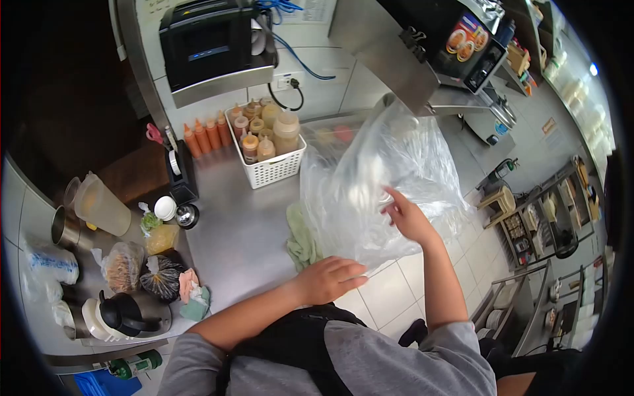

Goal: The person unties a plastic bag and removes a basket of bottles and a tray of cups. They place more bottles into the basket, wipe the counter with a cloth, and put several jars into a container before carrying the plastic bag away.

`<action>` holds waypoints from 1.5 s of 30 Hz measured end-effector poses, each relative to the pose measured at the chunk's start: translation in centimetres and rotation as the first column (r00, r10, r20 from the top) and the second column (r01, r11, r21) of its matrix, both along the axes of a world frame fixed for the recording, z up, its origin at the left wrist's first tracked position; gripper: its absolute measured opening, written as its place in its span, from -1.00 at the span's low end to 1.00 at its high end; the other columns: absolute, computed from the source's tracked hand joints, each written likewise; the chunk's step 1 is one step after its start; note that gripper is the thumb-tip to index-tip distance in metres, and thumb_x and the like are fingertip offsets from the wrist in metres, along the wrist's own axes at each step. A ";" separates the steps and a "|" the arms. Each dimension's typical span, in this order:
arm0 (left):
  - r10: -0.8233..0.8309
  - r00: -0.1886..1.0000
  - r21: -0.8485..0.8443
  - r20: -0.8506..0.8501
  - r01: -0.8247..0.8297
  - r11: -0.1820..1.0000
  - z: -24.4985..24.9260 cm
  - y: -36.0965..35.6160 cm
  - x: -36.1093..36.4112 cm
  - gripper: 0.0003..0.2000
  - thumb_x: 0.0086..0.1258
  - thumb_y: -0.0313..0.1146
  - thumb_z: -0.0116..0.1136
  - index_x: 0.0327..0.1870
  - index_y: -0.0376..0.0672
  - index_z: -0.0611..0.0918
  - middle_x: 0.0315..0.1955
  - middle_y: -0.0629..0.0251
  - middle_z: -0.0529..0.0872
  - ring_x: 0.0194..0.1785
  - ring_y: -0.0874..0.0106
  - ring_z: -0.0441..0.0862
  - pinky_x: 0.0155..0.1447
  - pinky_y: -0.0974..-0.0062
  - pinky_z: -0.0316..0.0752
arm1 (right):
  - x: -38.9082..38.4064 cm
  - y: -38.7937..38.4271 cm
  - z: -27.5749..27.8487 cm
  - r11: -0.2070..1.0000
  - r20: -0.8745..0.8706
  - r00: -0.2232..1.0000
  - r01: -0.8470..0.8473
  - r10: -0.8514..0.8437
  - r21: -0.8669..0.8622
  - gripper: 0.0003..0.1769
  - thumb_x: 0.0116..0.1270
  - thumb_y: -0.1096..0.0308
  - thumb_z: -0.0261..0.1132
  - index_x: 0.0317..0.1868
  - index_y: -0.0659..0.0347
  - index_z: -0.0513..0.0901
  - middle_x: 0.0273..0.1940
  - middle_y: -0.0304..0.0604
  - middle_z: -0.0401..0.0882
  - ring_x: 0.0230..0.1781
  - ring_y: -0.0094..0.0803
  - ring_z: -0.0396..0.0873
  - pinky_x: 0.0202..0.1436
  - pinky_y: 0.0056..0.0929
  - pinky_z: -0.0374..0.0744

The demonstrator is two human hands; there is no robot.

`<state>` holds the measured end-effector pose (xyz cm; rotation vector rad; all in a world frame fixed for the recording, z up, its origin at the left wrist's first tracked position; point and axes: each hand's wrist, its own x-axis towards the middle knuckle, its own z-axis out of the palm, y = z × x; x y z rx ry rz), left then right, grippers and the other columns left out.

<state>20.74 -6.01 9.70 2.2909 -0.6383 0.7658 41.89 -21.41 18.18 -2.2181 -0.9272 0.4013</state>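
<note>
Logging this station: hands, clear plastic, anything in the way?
Left hand open, apparently empty. Right hand at clear plastic, grip unclear. Plastic rumpled over counter. Green cloth alongside.

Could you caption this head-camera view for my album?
Left hand and right hand by crumpled clear plastic, near a white basket of bottles.

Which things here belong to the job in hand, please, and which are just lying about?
Seemingly in the job:
clear plastic, with the right hand and left hand nearest it

Seemingly lying about:
white basket of bottles
green cloth
black-handled jug
</note>
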 end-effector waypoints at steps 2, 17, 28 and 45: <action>-0.150 0.972 0.238 0.181 0.104 0.966 2.5 -1.5 2.7 -0.70 0.34 -0.40 0.12 0.10 -0.12 0.60 0.14 0.28 0.60 0.18 0.24 0.56 0.18 0.35 0.52 | 2.6 0.6 0.5 0.999 -0.092 0.996 0.015 -0.011 0.042 -0.56 0.37 0.44 0.13 0.26 0.24 0.46 -0.28 0.04 0.69 -0.40 -0.16 0.61 -0.18 -0.28 0.59; 0.569 0.536 0.449 -0.624 -0.350 0.822 0.4 0.5 16.7 -0.47 0.48 -0.04 -0.02 0.39 -0.05 0.32 0.09 0.09 0.61 0.10 0.14 0.60 0.13 0.05 0.44 | 24.9 2.1 -19.7 0.996 -0.353 0.933 -0.083 0.068 -0.028 -0.53 0.39 0.06 0.21 0.16 0.17 0.62 0.03 -0.06 0.68 0.02 -0.26 0.62 0.06 -0.32 0.55; 0.878 0.021 0.660 -0.478 -0.651 0.375 -2.3 5.4 18.1 -0.55 0.38 0.02 0.11 0.07 -0.18 0.56 -0.06 0.10 0.66 -0.10 0.11 0.69 -0.01 0.05 0.51 | 26.3 3.8 -16.9 0.849 -0.526 0.810 -0.450 0.258 -0.276 -0.54 0.48 0.01 -0.04 0.05 0.12 0.64 -0.16 -0.23 0.65 -0.35 -0.45 0.61 -0.30 -0.40 0.59; 0.706 0.454 0.460 -0.543 -0.543 0.703 1.0 6.6 12.7 -0.48 0.24 -0.44 0.15 0.27 0.05 0.42 -0.16 0.24 0.65 -0.07 0.17 0.64 0.06 0.15 0.39 | 19.7 -8.9 -16.4 0.998 -0.618 0.785 0.064 -0.037 0.021 -0.71 0.42 0.47 0.01 0.06 0.41 0.50 -0.27 -0.06 0.65 -0.46 -0.41 0.66 -0.43 -0.42 0.71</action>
